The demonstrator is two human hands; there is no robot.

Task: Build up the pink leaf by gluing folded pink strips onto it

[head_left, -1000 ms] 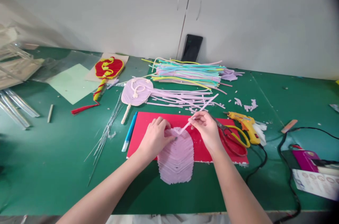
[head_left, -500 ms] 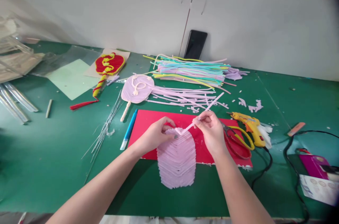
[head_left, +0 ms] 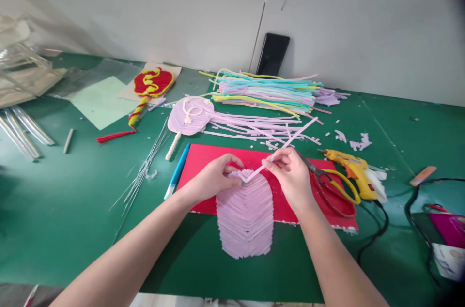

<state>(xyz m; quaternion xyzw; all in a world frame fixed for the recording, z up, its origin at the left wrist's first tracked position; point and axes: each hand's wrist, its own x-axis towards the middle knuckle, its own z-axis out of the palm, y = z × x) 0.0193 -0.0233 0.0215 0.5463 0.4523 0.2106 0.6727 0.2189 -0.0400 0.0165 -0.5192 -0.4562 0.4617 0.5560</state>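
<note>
A lilac oval panel (head_left: 245, 222) of pipe cleaners in chevron rows lies partly on a red board (head_left: 210, 154). Across its top end runs a lilac pipe cleaner (head_left: 300, 131), bent into a V. My right hand (head_left: 288, 171) pinches its long arm, whose free end sticks up to the right. The fingers of my left hand (head_left: 220, 178) curl round the short arm at the panel's upper left edge; the fingertips partly hide it. Scissors (head_left: 327, 176) with yellow and red handles lie beside my right hand.
A yellow glue gun (head_left: 354, 174) and its black cord lie to the right. Behind are bundled coloured pipe cleaners (head_left: 265, 91), loose lilac ones (head_left: 247, 125), a lilac fan (head_left: 191, 118) and a red fan (head_left: 154, 85). A blue pen (head_left: 177, 171) and thin wires (head_left: 145, 171) are at left.
My view has shifted slightly, moving the table items to the right. Both hands stay at the panel's top, and the bent pipe cleaner's V now shows more clearly between them.
</note>
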